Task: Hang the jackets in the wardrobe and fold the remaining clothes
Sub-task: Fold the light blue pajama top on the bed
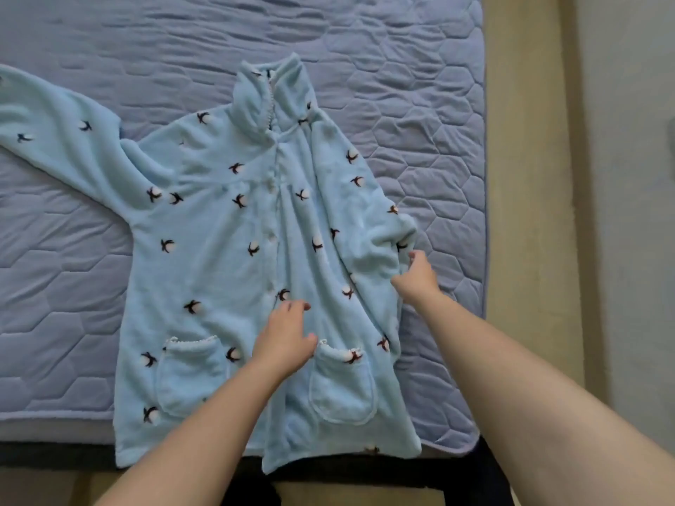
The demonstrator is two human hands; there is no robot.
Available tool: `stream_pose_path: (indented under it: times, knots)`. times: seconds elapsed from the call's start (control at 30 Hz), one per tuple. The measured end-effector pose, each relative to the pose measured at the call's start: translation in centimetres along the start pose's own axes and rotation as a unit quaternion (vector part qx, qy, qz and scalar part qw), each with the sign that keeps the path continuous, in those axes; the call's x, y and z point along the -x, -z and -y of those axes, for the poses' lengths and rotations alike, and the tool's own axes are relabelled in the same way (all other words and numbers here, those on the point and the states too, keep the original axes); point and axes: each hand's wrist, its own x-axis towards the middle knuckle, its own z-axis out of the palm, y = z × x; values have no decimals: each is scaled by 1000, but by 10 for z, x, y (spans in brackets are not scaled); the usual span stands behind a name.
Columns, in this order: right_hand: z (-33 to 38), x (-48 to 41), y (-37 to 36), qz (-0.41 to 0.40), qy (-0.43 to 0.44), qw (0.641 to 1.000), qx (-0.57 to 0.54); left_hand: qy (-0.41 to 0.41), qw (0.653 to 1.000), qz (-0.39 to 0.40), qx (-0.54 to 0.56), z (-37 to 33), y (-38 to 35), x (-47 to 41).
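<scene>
A light blue fleece robe (219,228) with small dark-and-white motifs lies front-up on the bed, collar at the far end, hem hanging over the near edge. It has two front pockets. Its left sleeve stretches out to the far left; the right sleeve is folded in over the body. My left hand (286,336) rests flat on the fabric between the pockets, fingers spread. My right hand (416,273) pinches the cuff of the folded right sleeve at the robe's right side.
The bed is covered by a blue-grey quilted mattress cover (420,104). Its right edge meets a beige floor strip (522,177) and a pale wall. A dark bed frame (456,472) runs along the near edge.
</scene>
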Motion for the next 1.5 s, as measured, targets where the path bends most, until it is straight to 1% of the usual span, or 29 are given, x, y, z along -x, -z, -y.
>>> stream_pose_path:
  times: [0.07,0.13,0.2,0.27,0.3,0.37,0.47,0.5,0.53,0.6,0.63,0.67,0.73,0.8,0.83,0.87,0.9,0.93,0.97,1.03,1.07,1.1,1.17,1.23,1.27,1.33,1.4,1.43,1.5]
  knots:
    - [7,-49,-2,-18,8,999,-33,31,998,-59,-10,-16,-14,-31]
    - [8,-91,-5,-13,12,998,-61,94,992,-90,4,-27,-29,-63]
    - [1,-117,-2,17,0,995,-95,150,985,-86,9,-36,-45,-87]
    - [-5,-124,11,45,21,992,-116,201,976,-78,-28,-47,-57,-98]
    - [-6,-126,26,39,58,992,-104,220,971,-76,-45,-52,-60,-102]
    - [3,-133,73,-3,166,986,0,257,963,-57,-66,-61,-59,-112]
    - [23,-160,148,-97,293,938,159,294,953,-15,-73,-69,-53,-116]
    - [31,-170,167,-81,309,920,226,300,951,-4,-72,-73,-50,-116]
    - [39,-175,178,-14,320,897,305,308,949,5,-72,-78,-48,-118]
    - [50,-177,182,211,275,846,405,339,938,15,-68,-91,-39,-126]
    - [54,-175,179,302,227,846,376,357,932,8,-66,-99,-33,-131]
    - [55,-176,175,348,180,867,307,366,928,-15,-68,-106,-29,-136]
    - [48,-186,163,304,143,924,182,321,936,-116,-89,-123,-21,-144]
    - [34,-189,149,217,140,953,159,229,947,-210,-80,-142,-22,-149]
    - [24,-190,145,203,114,963,132,200,956,-212,-27,-152,-27,-151]
    - [14,-189,143,210,70,971,89,192,961,-184,82,-164,-32,-153]
    - [4,-186,144,224,26,973,54,199,946,-119,227,-177,-38,-156]
    - [-6,-182,147,222,1,974,37,203,903,-51,377,-190,-42,-157]
    - [-14,-181,152,194,6,979,55,201,857,-25,474,-203,-44,-157]
    - [-25,-181,165,63,77,987,125,170,804,-28,570,-227,-41,-161]
    - [-26,-177,173,29,116,989,90,149,780,-22,608,-241,-34,-162]
    - [-25,-168,180,45,151,987,24,120,760,-6,639,-255,-25,-164]
    - [-19,-144,188,195,176,958,-117,56,771,43,633,-277,-7,-175]
    - [-15,-130,187,317,137,927,-145,3,803,104,588,-291,7,-186]
    - [-12,-132,185,317,111,932,-139,-12,808,143,571,-295,12,-190]
    - [-7,-152,180,215,5,963,-164,-16,805,211,554,-298,19,-195]
    - [-2,-171,178,179,-113,956,-203,1,793,243,559,-297,21,-199]
    - [2,-180,177,176,-142,950,-214,15,794,230,563,-296,20,-201]
    - [10,-199,183,151,-148,951,-226,79,807,142,568,-290,14,-205]
